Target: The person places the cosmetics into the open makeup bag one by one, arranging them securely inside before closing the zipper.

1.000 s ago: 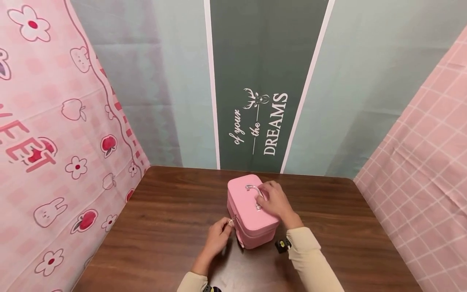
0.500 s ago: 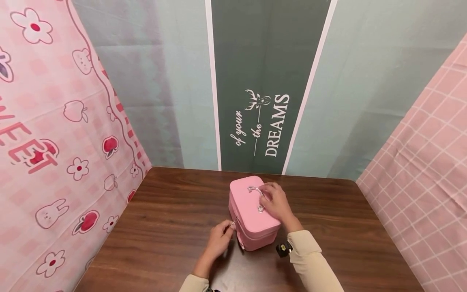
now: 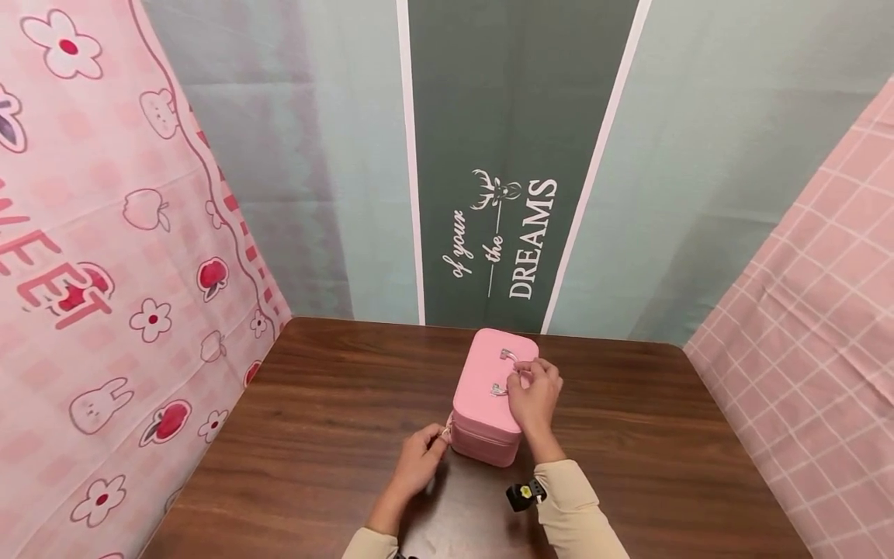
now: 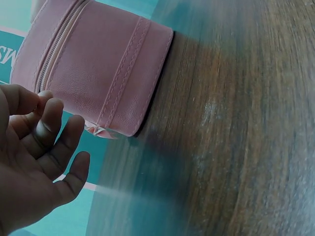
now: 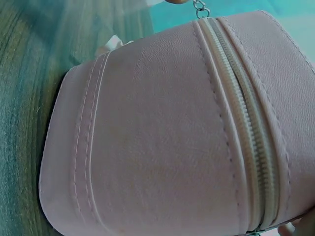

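A pink zip-up cosmetic case (image 3: 482, 380) stands upright on the table, its lid down. My right hand (image 3: 538, 392) grips the clear carry handle (image 3: 499, 390) on the lid, thumb and fingers round its middle. At the near left corner, my left hand (image 3: 419, 460) pinches the zipper pull (image 3: 447, 431). The left wrist view has the left hand (image 4: 42, 147) with thumb and index finger together by the zipper (image 4: 56, 49), the other fingers loosely bent. In the right wrist view, metal links (image 5: 201, 9) hang from the end of the zipper (image 5: 248, 132), beneath a fingertip.
Dark wood table (image 3: 335, 396) surrounds the case, which sits near its back edge. Behind is a green and grey-blue curtain (image 3: 370, 194). Pink patterned cloths hang at the left (image 3: 174, 256) and right (image 3: 803, 310). A small pink bow (image 4: 101, 131) sticks out from the case's side.
The case has turned clockwise, its far end swinging right, and the right hand has gone round with its handle. The left hand keeps its pinch at the zipper pull, nearly in place.
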Demonstrator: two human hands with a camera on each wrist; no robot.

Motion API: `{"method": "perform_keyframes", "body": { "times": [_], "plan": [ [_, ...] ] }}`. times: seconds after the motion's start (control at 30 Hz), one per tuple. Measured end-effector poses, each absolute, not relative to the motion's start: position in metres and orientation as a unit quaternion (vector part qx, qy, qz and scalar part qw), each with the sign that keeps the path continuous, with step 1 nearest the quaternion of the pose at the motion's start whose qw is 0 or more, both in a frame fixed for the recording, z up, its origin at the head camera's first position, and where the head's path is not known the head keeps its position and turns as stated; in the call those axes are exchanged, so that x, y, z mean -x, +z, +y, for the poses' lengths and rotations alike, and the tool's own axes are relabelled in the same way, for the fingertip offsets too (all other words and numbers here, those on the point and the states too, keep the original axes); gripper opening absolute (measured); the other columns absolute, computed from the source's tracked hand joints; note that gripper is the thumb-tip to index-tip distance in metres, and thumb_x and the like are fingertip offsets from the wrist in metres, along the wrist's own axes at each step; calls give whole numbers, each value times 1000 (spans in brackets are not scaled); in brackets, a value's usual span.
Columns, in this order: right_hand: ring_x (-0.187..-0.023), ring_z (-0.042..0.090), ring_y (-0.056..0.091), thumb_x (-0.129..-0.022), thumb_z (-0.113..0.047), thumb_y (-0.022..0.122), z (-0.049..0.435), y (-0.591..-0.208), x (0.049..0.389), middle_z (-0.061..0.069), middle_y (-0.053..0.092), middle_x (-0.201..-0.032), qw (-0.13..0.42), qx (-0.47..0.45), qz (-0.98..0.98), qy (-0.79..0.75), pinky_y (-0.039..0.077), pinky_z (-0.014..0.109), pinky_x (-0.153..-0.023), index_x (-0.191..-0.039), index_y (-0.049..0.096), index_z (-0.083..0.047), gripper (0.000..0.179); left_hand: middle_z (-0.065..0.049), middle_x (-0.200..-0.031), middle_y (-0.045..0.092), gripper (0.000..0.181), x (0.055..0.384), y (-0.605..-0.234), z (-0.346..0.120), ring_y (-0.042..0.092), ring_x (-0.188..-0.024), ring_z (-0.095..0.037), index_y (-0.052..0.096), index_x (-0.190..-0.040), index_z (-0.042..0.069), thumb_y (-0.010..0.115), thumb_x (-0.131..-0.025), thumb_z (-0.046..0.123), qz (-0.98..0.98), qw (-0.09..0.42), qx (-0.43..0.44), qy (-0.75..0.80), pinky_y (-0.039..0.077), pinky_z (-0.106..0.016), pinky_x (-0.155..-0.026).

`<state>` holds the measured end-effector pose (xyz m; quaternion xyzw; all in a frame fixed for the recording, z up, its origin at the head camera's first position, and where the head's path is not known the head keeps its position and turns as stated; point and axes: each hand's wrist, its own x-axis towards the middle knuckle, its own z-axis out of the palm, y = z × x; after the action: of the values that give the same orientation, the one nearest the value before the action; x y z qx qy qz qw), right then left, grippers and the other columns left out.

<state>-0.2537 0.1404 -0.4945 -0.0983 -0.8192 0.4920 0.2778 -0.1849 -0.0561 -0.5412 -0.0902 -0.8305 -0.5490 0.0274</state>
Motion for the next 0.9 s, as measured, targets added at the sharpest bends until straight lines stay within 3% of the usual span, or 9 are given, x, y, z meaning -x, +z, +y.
{"method": "perform_keyframes", "body": {
  "times": [0.3,0.4,0.57,0.7,0.8,0.9],
  "plan": [
    [-126,46,43,-86,-13,64,147,-492,256,28,55,-131,233,78,-866,435,29,63,-99,-100,73,0,21,2,-67,57,16,186,-543,-58,45,-61,1,66,-85,4,58,-96,14,-832,23,72,-550,39,-19,-61],
    [-120,45,48,-82,-16,67,157,-491,257,25,60,-125,253,-4,-894,369,31,62,-97,-100,74,-3,23,2,-67,57,17,184,-544,-57,45,-61,1,66,-84,3,59,-96,13,-831,18,72,-551,39,-20,-60],
    [-111,43,57,-73,-15,77,169,-489,273,22,67,-117,301,-226,-879,292,41,60,-92,-102,73,-5,32,2,-67,56,17,181,-546,-57,45,-61,1,65,-83,3,58,-96,12,-829,14,70,-555,39,-19,-59],
    [-116,36,58,-74,-21,77,169,-488,284,16,69,-119,231,-328,-877,264,44,56,-97,-107,74,-9,36,2,-68,57,16,183,-546,-57,46,-62,1,65,-83,6,58,-96,12,-828,18,67,-556,40,-19,-61],
    [-120,34,57,-78,-23,72,167,-488,284,13,70,-120,179,-322,-893,260,41,57,-101,-106,77,-11,31,2,-68,57,16,184,-546,-58,47,-62,1,65,-83,6,58,-96,12,-828,17,68,-556,40,-20,-61],
    [-123,36,56,-80,-20,70,166,-487,282,13,71,-121,167,-295,-901,271,39,60,-104,-104,78,-10,27,2,-68,57,16,186,-546,-57,47,-63,0,65,-84,3,58,-96,12,-827,17,70,-557,40,-20,-61]
  ]
}}
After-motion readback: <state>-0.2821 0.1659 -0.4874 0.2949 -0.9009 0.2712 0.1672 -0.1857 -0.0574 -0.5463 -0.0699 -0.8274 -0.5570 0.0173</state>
